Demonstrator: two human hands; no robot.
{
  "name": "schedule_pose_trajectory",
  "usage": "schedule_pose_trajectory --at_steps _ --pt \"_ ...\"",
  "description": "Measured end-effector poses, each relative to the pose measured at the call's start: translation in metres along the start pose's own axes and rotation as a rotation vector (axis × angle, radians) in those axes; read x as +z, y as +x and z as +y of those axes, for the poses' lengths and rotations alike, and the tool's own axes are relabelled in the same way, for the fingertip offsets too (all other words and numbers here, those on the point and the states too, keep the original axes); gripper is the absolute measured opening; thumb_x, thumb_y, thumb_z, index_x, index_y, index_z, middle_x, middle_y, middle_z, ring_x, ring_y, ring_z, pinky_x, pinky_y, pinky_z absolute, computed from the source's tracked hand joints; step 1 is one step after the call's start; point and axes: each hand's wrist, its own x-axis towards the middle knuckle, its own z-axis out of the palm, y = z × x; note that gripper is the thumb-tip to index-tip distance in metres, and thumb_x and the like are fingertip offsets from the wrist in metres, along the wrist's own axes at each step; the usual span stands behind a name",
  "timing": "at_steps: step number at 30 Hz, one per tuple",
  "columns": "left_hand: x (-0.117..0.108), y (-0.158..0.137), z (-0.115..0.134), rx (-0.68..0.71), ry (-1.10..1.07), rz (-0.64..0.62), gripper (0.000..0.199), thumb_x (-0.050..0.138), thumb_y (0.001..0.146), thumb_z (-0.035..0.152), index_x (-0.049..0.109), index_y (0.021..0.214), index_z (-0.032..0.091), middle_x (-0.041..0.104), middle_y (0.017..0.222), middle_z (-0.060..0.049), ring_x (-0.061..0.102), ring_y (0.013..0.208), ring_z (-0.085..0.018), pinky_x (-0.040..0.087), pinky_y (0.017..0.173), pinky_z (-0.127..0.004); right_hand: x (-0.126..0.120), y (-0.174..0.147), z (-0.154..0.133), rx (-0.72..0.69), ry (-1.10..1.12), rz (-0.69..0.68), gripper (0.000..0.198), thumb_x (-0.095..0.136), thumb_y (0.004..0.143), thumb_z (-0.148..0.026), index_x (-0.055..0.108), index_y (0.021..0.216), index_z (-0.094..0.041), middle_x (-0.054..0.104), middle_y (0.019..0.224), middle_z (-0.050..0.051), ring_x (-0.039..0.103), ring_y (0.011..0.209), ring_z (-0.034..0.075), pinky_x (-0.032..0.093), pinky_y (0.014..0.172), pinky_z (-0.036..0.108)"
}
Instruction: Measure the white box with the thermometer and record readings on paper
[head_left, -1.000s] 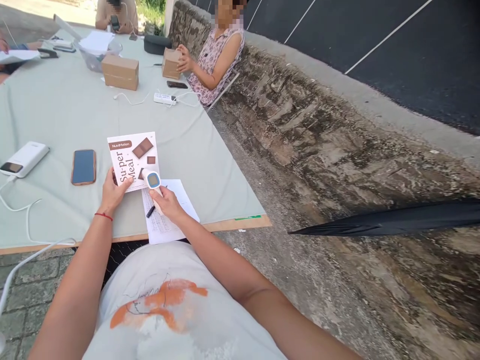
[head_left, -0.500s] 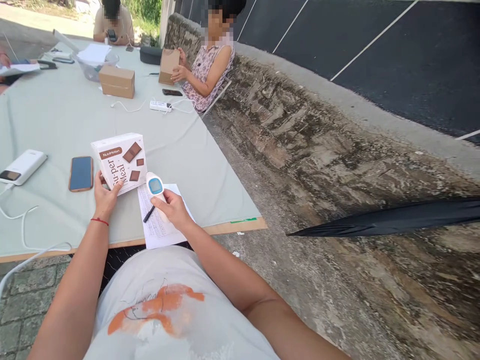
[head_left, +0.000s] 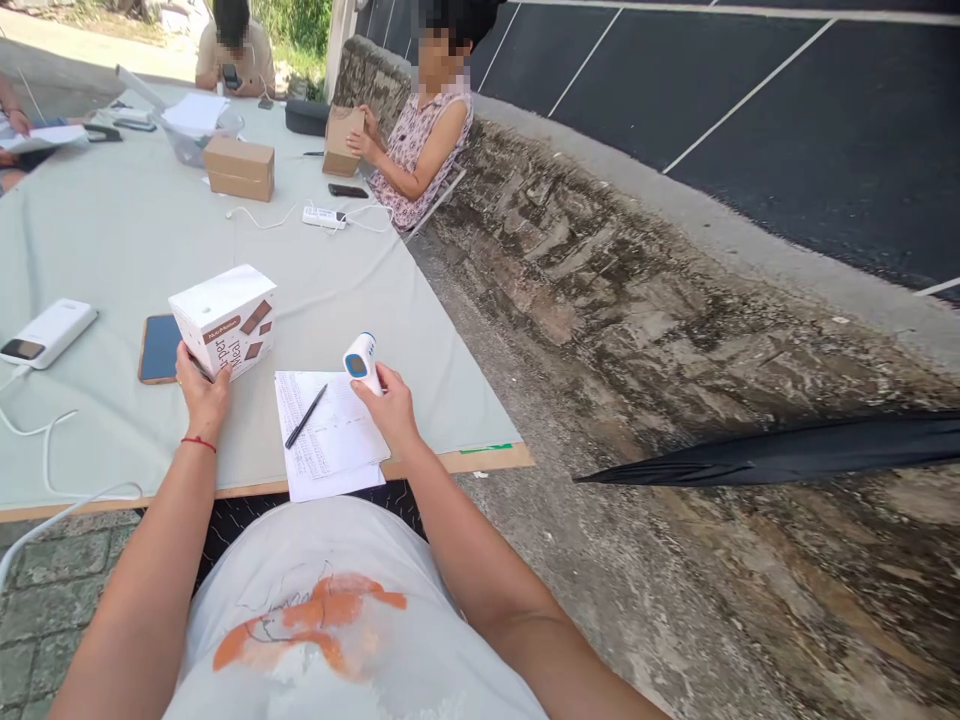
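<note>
My left hand (head_left: 201,390) grips the lower left side of a white carton (head_left: 225,318) printed with brown chocolate pieces; the carton is tilted so its plain white top shows. In my right hand (head_left: 390,400) is a white infrared thermometer (head_left: 364,362) with a blue-rimmed screen, held to the right of the carton and apart from it. Below it lie written paper sheets (head_left: 341,440), jutting over the table's front edge, with a black pen (head_left: 306,416) on top. A phone (head_left: 159,350) lies partly hidden behind the carton and my left hand.
On the pale-covered table (head_left: 112,260) are a white power bank (head_left: 49,332) with a cable, a brown cardboard box (head_left: 240,168) and a plastic basket (head_left: 187,140). A person (head_left: 427,140) at the right side holds another box. Other people sit farther back. A folded black umbrella (head_left: 765,450) juts in at right.
The thermometer has moved right, away from the carton, and turned in my right hand. My left hand has shifted slightly left and tipped the carton, showing more of its top.
</note>
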Motion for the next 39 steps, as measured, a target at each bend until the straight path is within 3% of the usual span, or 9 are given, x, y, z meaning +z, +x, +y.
schedule_pose_trajectory --at_steps 6,10,13,15,18,21,27,32,39 --pt "-0.001 -0.013 0.012 0.189 0.128 0.152 0.085 0.068 0.076 0.034 0.025 0.146 0.013 0.026 0.145 -0.024 0.020 0.143 -0.036 0.022 0.119 -0.054 -0.030 0.026 0.053 0.217 -0.569 -0.035 0.045 0.066 0.080 -0.041 0.066 0.118 -0.017 0.062 0.111 0.014 0.058 0.102 0.027 0.043 0.083 0.035" --pt "0.003 -0.028 0.025 0.330 0.230 0.195 0.064 0.064 0.079 0.027 0.040 0.136 0.013 0.039 0.130 -0.020 0.038 0.131 -0.034 0.031 0.113 -0.053 -0.036 0.024 0.056 0.118 -0.719 0.012 0.048 0.067 0.081 -0.039 0.064 0.123 -0.015 0.058 0.115 0.017 0.054 0.108 0.032 0.042 0.090 0.041" --pt "0.012 -0.038 0.034 0.511 0.283 0.024 0.036 0.056 0.084 0.020 0.055 0.120 0.017 0.052 0.118 -0.016 0.050 0.119 -0.031 0.036 0.106 -0.050 -0.024 0.019 0.046 -0.117 -0.729 0.029 0.040 0.062 0.086 -0.028 0.065 0.124 -0.017 0.055 0.120 0.017 0.049 0.113 0.031 0.038 0.096 0.043" --pt "0.018 -0.042 0.038 0.603 0.308 -0.155 0.030 0.047 0.089 0.015 0.060 0.115 0.018 0.060 0.115 -0.014 0.054 0.114 -0.029 0.038 0.100 -0.048 -0.008 0.015 0.036 -0.298 -0.662 -0.134 0.032 0.054 0.092 -0.022 0.068 0.121 -0.019 0.058 0.113 0.014 0.051 0.108 0.026 0.037 0.095 0.040" --pt "0.023 -0.046 0.041 0.602 0.381 -0.402 0.033 0.039 0.093 0.013 0.063 0.116 0.017 0.066 0.118 -0.013 0.055 0.114 -0.029 0.039 0.094 -0.047 0.021 0.011 0.024 -0.472 -0.588 -0.417 0.033 0.050 0.096 -0.018 0.069 0.123 -0.022 0.059 0.105 0.010 0.052 0.101 0.023 0.037 0.091 0.036" --pt "0.024 -0.048 0.040 0.559 0.436 -0.589 0.036 0.039 0.094 0.013 0.063 0.120 0.017 0.065 0.127 -0.012 0.051 0.122 -0.031 0.039 0.092 -0.048 0.039 0.012 0.016 -0.524 -0.606 -0.516 0.032 0.048 0.097 -0.015 0.070 0.119 -0.024 0.060 0.101 0.009 0.051 0.096 0.021 0.036 0.087 0.034" --pt "0.024 -0.042 0.030 0.463 0.335 -0.532 0.036 0.039 0.094 0.017 0.064 0.120 0.016 0.065 0.125 -0.013 0.050 0.121 -0.031 0.038 0.099 -0.051 0.017 0.019 0.018 -0.655 -0.634 -0.605 0.022 0.049 0.097 -0.015 0.070 0.098 -0.018 0.063 0.096 0.010 0.053 0.093 0.022 0.035 0.086 0.035" --pt "0.025 -0.038 0.025 0.418 0.265 -0.496 0.034 0.043 0.093 0.022 0.063 0.120 0.015 0.066 0.117 -0.014 0.053 0.114 -0.031 0.039 0.102 -0.051 0.005 0.023 0.016 -0.380 -0.334 -0.314 0.014 0.050 0.092 -0.027 0.061 0.093 -0.019 0.063 0.088 0.008 0.055 0.084 0.021 0.041 0.080 0.033" --pt "0.024 -0.047 0.041 0.547 0.484 -0.807 0.040 0.040 0.097 0.031 0.061 0.129 0.020 0.056 0.143 -0.012 0.044 0.131 -0.036 0.034 0.102 -0.057 0.067 0.034 -0.010 0.053 0.329 -0.143 0.016 0.053 0.071 -0.034 0.052 0.080 -0.020 0.053 0.070 -0.003 0.048 0.063 0.012 0.041 0.064 0.026"
